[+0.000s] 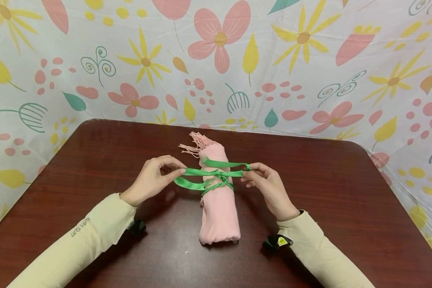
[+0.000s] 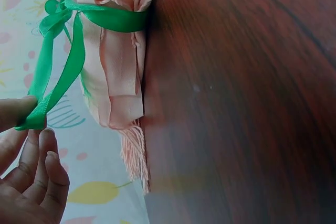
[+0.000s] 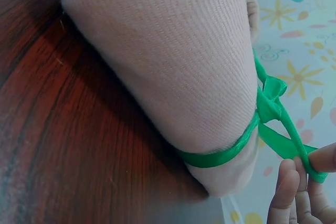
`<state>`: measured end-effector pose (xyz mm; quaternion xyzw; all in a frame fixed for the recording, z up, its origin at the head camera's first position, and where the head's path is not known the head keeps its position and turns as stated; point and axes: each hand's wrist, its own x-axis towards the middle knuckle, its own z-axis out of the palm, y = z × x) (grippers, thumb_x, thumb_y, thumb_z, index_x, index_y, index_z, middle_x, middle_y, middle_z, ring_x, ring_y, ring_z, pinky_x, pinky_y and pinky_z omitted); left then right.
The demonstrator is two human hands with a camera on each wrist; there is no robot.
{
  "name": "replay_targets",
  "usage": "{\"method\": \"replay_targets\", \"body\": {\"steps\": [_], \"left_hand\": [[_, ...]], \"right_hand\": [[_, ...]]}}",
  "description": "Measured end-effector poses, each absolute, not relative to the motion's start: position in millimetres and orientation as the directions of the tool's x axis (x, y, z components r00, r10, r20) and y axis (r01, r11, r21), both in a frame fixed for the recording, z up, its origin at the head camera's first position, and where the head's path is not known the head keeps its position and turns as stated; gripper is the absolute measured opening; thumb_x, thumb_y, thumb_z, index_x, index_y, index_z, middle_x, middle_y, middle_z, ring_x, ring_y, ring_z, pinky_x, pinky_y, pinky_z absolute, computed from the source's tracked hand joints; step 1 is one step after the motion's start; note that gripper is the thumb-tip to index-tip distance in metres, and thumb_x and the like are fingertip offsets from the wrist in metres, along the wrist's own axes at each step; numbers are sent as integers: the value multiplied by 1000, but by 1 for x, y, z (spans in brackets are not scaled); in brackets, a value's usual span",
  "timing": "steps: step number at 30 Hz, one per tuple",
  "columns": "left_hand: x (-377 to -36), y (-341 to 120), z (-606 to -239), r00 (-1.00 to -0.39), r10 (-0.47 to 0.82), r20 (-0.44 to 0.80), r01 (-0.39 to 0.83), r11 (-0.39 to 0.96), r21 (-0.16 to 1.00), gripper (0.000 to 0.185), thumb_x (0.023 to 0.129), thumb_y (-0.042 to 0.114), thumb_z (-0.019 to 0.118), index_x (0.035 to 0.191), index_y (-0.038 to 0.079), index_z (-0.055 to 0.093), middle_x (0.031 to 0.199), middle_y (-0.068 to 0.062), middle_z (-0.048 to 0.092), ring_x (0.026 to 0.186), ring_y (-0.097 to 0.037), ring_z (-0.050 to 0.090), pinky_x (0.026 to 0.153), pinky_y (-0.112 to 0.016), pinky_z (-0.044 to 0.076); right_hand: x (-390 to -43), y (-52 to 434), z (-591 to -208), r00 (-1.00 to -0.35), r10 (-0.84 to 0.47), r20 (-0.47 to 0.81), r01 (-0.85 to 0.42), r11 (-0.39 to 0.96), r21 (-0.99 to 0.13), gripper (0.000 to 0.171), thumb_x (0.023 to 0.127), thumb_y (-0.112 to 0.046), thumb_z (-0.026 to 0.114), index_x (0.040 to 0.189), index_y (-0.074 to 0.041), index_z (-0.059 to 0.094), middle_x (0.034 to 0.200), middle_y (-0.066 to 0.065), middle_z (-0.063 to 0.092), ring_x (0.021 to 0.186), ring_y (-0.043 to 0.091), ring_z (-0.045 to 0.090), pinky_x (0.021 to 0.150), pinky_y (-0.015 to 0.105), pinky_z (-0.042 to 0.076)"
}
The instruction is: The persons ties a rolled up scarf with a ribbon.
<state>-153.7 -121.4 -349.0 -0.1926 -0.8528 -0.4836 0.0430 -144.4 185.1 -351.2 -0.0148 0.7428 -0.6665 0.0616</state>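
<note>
A rolled pink scarf (image 1: 219, 216) with a fringe at its far end lies lengthwise on the table. Round its middle runs a green ribbon (image 1: 198, 172), knotted on top with a loop drawn out to each side. My left hand (image 1: 154, 176) pinches the left loop between thumb and fingertips, a little off the scarf's left side. On the other side my right hand (image 1: 268, 186) pinches the right loop the same way. In the left wrist view the ribbon (image 2: 68, 77) stretches from the knot to the thumb. The right wrist view shows the knot (image 3: 270, 100) above the scarf.
The dark brown wooden table (image 1: 122, 248) extends around the scarf on all sides. Behind it hangs a white cloth (image 1: 158, 36) printed with flowers and leaves. Black wrist camera mounts sit under both sleeves, close to the tabletop.
</note>
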Motion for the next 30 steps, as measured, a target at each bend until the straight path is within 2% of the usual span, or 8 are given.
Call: {"method": "replay_targets", "body": {"steps": [7, 15, 22, 30], "left_hand": [[-153, -126, -348, -919, 293, 264, 383, 504, 774, 7, 86, 15, 72, 92, 18, 74, 86, 6, 68, 63, -12, 51, 58, -24, 43], [-151, -129, -349, -917, 296, 269, 391, 527, 754, 7, 86, 15, 72, 92, 17, 74, 87, 6, 68, 65, -11, 51, 58, -23, 42], [-152, -132, -349, -914, 306, 267, 399, 544, 738, 6, 86, 14, 71, 91, 18, 74, 86, 6, 67, 76, -9, 56, 61, -23, 42], [-151, -134, -348, -915, 319, 248, 392, 554, 734, 6, 88, 15, 70, 91, 19, 73, 85, 8, 65, 74, -9, 56, 61, -24, 44]], "right_hand": [[-143, 189, -352, -993, -87, -78, 69, 104, -992, 16, 92, -10, 60, 104, 0, 56, 86, 2, 68, 81, 11, 67, 73, 26, 53], [-142, 191, -353, -993, -80, -90, 81, 104, -991, 14, 92, -10, 60, 103, -2, 56, 83, -3, 68, 80, 10, 67, 72, 26, 53], [-141, 195, -353, -994, -68, -90, 83, 97, -992, 23, 92, -9, 59, 108, 7, 53, 84, 0, 69, 79, 9, 67, 71, 25, 53], [-141, 199, -355, -994, -52, -100, 93, 121, -988, 25, 93, -11, 60, 109, 7, 53, 85, -1, 69, 80, 9, 67, 71, 24, 53]]}}
